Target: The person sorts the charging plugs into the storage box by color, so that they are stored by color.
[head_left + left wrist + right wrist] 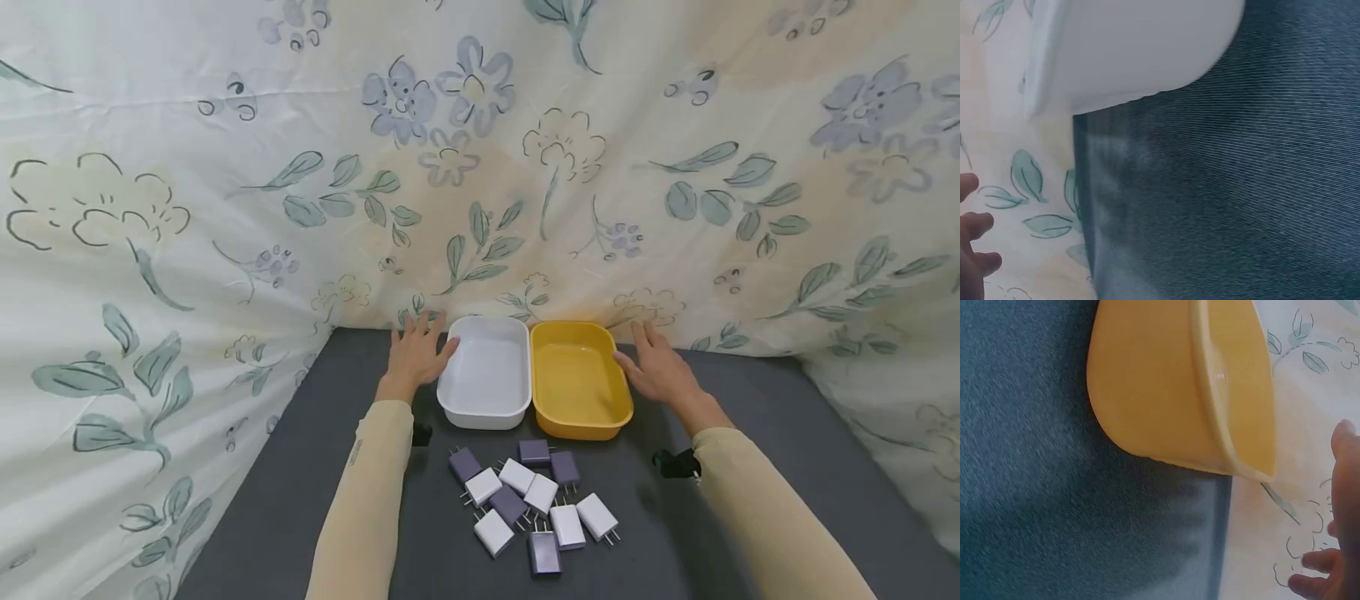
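A white rectangular tub [483, 408] and a yellow tub [583, 421] stand side by side at the back of the dark table. My left hand [417, 354], fingers spread, is at the white tub's left side, thumb near its rim. On the other side my right hand [658, 367] has its fingers extended, the thumb close to the yellow tub's right rim. Neither hand holds anything. In front of the tubs lies a loose cluster of plug-in chargers, several white [493, 532] and several purple [544, 553], their metal prongs pointing various ways.
The dark table [300, 517] ends just behind the tubs, against a floral curtain [480, 167] that also runs down both sides. Each wrist wears a dark strap; the right wrist's black camera mount [677, 463] shows beside the sleeve.
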### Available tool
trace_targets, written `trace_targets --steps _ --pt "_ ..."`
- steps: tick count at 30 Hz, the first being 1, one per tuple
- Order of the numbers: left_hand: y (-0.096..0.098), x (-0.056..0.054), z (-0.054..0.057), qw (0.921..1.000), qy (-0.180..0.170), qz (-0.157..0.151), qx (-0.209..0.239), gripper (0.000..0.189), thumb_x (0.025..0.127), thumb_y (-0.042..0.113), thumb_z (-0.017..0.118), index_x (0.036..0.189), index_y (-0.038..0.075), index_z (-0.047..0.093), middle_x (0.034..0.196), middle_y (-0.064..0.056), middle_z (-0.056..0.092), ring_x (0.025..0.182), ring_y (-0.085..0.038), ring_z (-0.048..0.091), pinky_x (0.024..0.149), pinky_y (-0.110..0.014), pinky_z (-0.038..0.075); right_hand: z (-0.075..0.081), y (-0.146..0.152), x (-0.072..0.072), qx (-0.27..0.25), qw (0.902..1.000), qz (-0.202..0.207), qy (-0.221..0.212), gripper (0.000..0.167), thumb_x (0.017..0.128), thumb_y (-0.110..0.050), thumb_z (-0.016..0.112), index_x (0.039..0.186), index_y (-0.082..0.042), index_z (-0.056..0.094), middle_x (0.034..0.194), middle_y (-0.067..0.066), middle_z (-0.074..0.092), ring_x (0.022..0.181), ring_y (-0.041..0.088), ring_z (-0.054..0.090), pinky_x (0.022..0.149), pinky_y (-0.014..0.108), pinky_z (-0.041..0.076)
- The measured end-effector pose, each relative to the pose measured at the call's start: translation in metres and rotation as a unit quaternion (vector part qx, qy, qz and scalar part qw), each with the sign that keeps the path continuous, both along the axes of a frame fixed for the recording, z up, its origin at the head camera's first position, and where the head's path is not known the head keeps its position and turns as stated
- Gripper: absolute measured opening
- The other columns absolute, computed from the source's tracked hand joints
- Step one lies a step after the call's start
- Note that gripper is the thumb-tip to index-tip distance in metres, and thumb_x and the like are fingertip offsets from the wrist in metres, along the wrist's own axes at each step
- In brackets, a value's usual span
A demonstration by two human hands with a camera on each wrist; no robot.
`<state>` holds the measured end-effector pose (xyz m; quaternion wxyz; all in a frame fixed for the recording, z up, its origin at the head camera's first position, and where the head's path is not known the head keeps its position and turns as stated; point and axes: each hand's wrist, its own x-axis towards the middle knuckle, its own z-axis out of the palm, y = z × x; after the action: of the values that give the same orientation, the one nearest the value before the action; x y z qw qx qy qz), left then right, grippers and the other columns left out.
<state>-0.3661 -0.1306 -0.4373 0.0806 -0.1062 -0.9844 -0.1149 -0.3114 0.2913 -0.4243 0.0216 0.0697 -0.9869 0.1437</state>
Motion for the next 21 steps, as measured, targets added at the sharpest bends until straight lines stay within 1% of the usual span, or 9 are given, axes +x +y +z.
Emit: trace_targets --steps 3,5,9,13,17,19,21 --pt "-0.002 0.004 -0.006 0.9999 0.001 -0.005 0.011 0.074 0.097 0.067 0.025 0.156 0.023 0.022 0.161 -0.016 0.023 0.147 -0.046 0.02 0.116 -0.07 0.017 -0.004 -0.003 0.0 -0.009 0.9999 0.001 -0.009 0.089 0.098 -0.065 0.024 0.156 -0.003 -0.002 0.158 0.032 0.01 0.14 0.055 0.02 0.111 0.07 0.023" --pt "-0.003 0.007 -0.009 0.9998 0.003 -0.007 0.019 0.073 0.097 0.066 0.027 0.156 0.022 0.023 0.16 -0.016 0.026 0.146 -0.045 0.024 0.115 -0.07 0.02 -0.005 -0.005 0.001 -0.017 0.9997 0.004 -0.014 0.088 0.098 -0.065 0.024 0.156 -0.004 -0.003 0.158 0.033 0.013 0.138 0.056 0.023 0.111 0.07 0.023" --pt "-0.001 0.012 -0.014 0.9991 -0.003 -0.007 0.043 0.072 0.099 0.064 0.026 0.156 0.021 0.021 0.159 -0.016 0.028 0.145 -0.043 0.028 0.114 -0.069 0.021 -0.008 -0.005 0.004 -0.032 0.9993 0.006 -0.019 0.085 0.1 -0.06 0.027 0.156 -0.004 -0.003 0.156 0.034 0.017 0.137 0.056 0.027 0.109 0.071 0.026" --pt "0.003 0.016 -0.018 0.997 -0.011 -0.011 0.076 0.071 0.099 0.064 0.024 0.157 0.022 0.019 0.16 -0.014 0.027 0.146 -0.04 0.028 0.115 -0.067 0.022 -0.015 -0.004 0.009 -0.047 0.9988 0.006 -0.012 0.083 0.101 -0.058 0.03 0.156 -0.003 0.002 0.153 0.034 0.027 0.132 0.055 0.036 0.104 0.071 0.033" --pt "0.004 0.02 -0.021 0.9952 0.004 -0.02 0.096 0.071 0.099 0.062 0.023 0.157 0.021 0.019 0.16 -0.014 0.028 0.146 -0.037 0.03 0.115 -0.064 0.026 -0.024 -0.006 0.012 -0.072 0.9973 0.013 0.008 0.081 0.101 -0.056 0.035 0.156 -0.005 0.006 0.148 0.03 0.038 0.121 0.049 0.053 0.097 0.067 0.042" --pt "0.004 0.022 -0.024 0.9943 0.016 -0.027 0.102 0.071 0.1 0.061 0.024 0.157 0.02 0.019 0.159 -0.015 0.028 0.145 -0.036 0.031 0.114 -0.063 0.029 -0.028 -0.007 0.014 -0.086 0.996 0.018 0.019 0.08 0.101 -0.056 0.036 0.156 -0.006 0.007 0.146 0.03 0.041 0.115 0.045 0.059 0.094 0.065 0.045" --pt "0.003 0.025 -0.025 0.9926 0.027 -0.034 0.114 0.07 0.1 0.06 0.025 0.156 0.019 0.021 0.159 -0.016 0.029 0.144 -0.037 0.032 0.113 -0.062 0.031 -0.031 -0.008 0.017 -0.096 0.9948 0.02 0.028 0.08 0.1 -0.057 0.036 0.156 -0.007 0.008 0.145 0.029 0.043 0.112 0.043 0.061 0.093 0.063 0.047"
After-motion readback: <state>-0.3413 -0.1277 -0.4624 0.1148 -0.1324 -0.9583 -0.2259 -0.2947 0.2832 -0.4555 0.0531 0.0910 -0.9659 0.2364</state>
